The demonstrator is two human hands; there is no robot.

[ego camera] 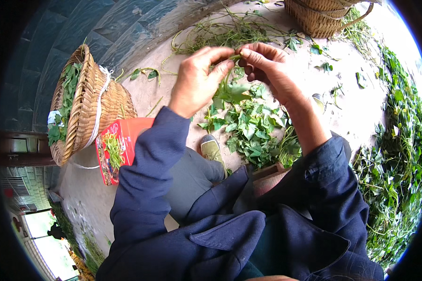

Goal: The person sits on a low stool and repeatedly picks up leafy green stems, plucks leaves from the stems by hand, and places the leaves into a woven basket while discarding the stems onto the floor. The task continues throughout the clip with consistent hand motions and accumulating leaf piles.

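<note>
My left hand (203,75) and my right hand (267,66) meet in front of me, fingertips pinching one green leaf stalk (235,57) between them. Below the fingers hangs a broad green leaf (234,93), partly overlapping what lies behind it. The left fingers are slightly blurred. Under my hands, a heap of picked green leaves (255,133) lies on the pale floor (348,100). At my left forearm stands a red printed box (121,140) with thin green stalks (115,149) lying in its top.
A woven basket (102,95) with leaves and a white cord stands tilted at left. Another wicker basket (313,17) is at the top right. Stripped vines (225,35) lie beyond my hands, and a large leafy vine pile (395,196) lines the right. My shoe (211,149) is beside the leaf heap.
</note>
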